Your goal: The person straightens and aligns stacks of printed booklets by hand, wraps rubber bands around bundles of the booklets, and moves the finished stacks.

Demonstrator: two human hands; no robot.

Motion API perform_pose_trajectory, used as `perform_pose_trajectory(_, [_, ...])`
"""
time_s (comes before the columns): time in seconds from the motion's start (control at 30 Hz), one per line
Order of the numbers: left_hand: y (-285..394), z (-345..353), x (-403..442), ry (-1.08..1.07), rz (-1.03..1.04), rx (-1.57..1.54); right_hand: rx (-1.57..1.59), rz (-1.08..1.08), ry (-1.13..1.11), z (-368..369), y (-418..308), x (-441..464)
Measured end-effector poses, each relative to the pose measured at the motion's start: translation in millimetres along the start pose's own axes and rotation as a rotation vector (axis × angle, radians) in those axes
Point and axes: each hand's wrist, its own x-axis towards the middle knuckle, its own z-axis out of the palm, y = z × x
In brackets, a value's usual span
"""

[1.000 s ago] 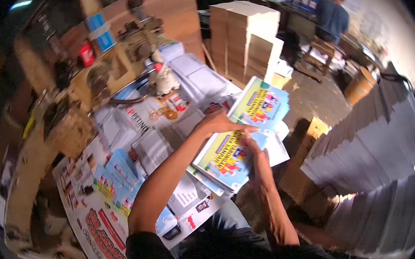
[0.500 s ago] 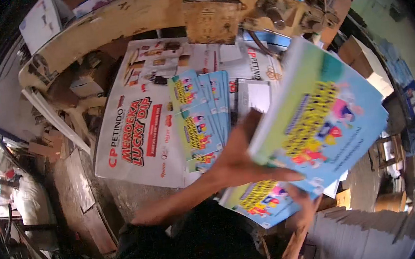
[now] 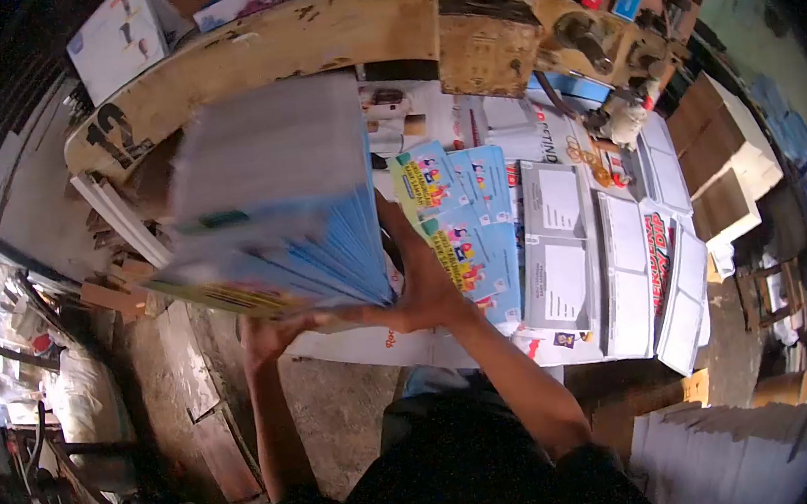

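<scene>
A thick stack of blue-and-green booklets (image 3: pixel 268 158), blurred at its far side, is held up over the left part of the table. Its blue edges fan apart on the right. My left hand (image 3: pixel 271 338) grips the stack from below at its near edge, with most of its fingers hidden. At the right near corner, my right hand (image 3: pixel 421 284) is wrapped round the same stack. Just right of that hand, several blue booklets (image 3: pixel 461 246) lie overlapping on the table. Beside them are rows of white and grey printed sheets (image 3: pixel 562 280).
A printed poster sheet (image 3: pixel 403 349) covers the tabletop. Along the back runs a wooden beam (image 3: pixel 305 33) marked 12, with a wooden block (image 3: pixel 488 45) on it. Cardboard boxes (image 3: pixel 725 163) stand at the right. A tall paper stack (image 3: pixel 725 459) is at the lower right.
Both hands have carried the booklets from the right side across to the left and turned them. The white and grey sheets on the right now show. The camera view has shifted.
</scene>
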Motion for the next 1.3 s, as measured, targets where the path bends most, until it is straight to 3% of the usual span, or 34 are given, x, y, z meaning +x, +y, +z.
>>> perform_pose_trajectory(0.03, [-2.9,-0.4,-3.6,-0.018,-0.034,0.005,0.003,-0.007,-0.016,9.2,8.6,-5.0])
perform_pose_trajectory(0.1, [-14.3,-6.5,-3.2,-0.051,-0.086,0.010,0.343,0.005,-0.007,28.0,43.3,-21.0])
perform_pose_trajectory(0.13, [-22.7,-11.4,-0.9,-0.063,-0.105,0.012,0.288,0.016,-0.040,29.8,50.0,-24.4])
perform_pose_trajectory(0.17, [-44.5,-22.7,5.3,-0.173,-0.012,0.227,0.287,0.021,-0.039,24.3,56.5,-30.7])
perform_pose_trajectory(0.23, [-53.3,-25.5,4.2,-0.282,0.084,0.439,-0.147,0.022,-0.176,9.8,56.4,-32.5])
perform_pose_trajectory(0.27, [-57.6,-22.8,-1.8,-0.287,0.005,0.336,-0.294,0.014,-0.223,4.3,56.5,-29.9])
perform_pose_trajectory(0.4, [-65.1,-34.2,-17.8,-0.176,-0.060,0.185,-0.347,0.352,-0.336,-9.1,50.7,-23.2])
perform_pose_trajectory(0.47, [-67.9,-42.2,-25.9,-0.097,-0.080,0.126,-0.516,-0.024,-0.223,-13.6,95.8,-41.6])
perform_pose_trajectory(0.5, [-69.1,-43.1,-28.9,-0.070,-0.085,0.106,-0.514,-0.030,-0.228,-11.7,86.1,-36.1])
perform_pose_trajectory(0.53, [-69.9,-44.1,-31.8,-0.044,-0.092,0.088,-0.267,0.201,-0.221,-9.7,65.3,-26.9])
perform_pose_trajectory(0.63, [-73.3,-42.7,-42.3,0.002,-0.115,0.041,-0.047,0.400,-0.207,-4.2,45.3,-16.6])
perform_pose_trajectory(0.73, [-77.1,-39.5,-54.6,0.035,-0.160,-0.034,-0.237,0.187,-0.247,-2.3,17.4,-4.3])
perform_pose_trajectory(0.87, [-76.6,-23.6,-65.6,0.009,-0.265,-0.148,-0.236,0.051,-0.234,4.9,-14.1,14.1])
perform_pose_trajectory(1.03, [-1.3,-26.5,-76.4,-0.385,-0.542,-0.214,-0.551,-0.170,-0.197,11.2,-46.0,60.3])
perform_pose_trajectory(1.07, [29.7,-30.1,-77.9,-0.482,-0.513,-0.152,-0.570,-0.115,-0.276,13.3,-43.7,66.9])
perform_pose_trajectory(1.17, [127.9,-25.3,-48.2,-0.696,-0.030,0.249,-0.611,-0.006,-0.470,23.7,-24.9,76.2])
perform_pose_trajectory(1.27, [119.9,-22.3,-27.0,-0.365,0.472,0.806,-0.962,-0.232,-0.586,42.9,30.1,60.3])
perform_pose_trajectory(1.3, [111.1,-19.2,-10.7,-0.347,0.431,0.980,-0.960,-0.234,-0.589,44.2,29.2,60.3])
